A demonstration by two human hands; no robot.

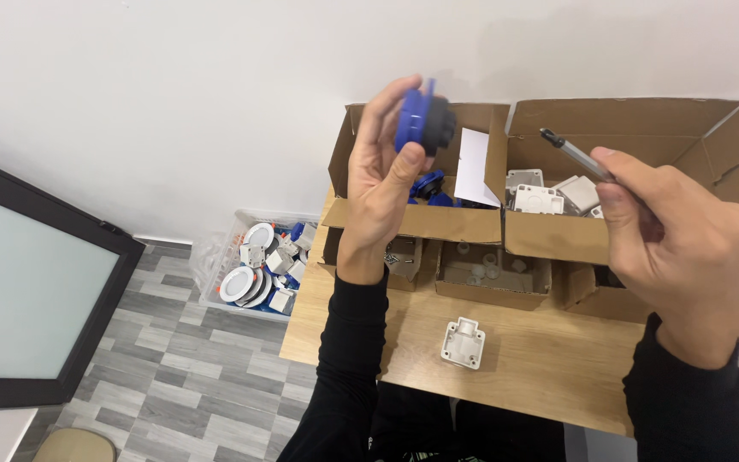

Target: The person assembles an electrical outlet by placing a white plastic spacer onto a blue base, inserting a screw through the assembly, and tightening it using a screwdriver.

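Above the wooden desk, the left hand is raised and grips a round blue and black part between thumb and fingers, in front of an open cardboard box holding more blue parts. The right hand clasps a slim screwdriver, tip pointing up-left over a second box of white housings, while a single white housing lies on the desk below.

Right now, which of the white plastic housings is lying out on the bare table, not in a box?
The lone white square housing on the wooden table, in front of the small cardboard boxes. The other white housings sit inside the large cardboard box.
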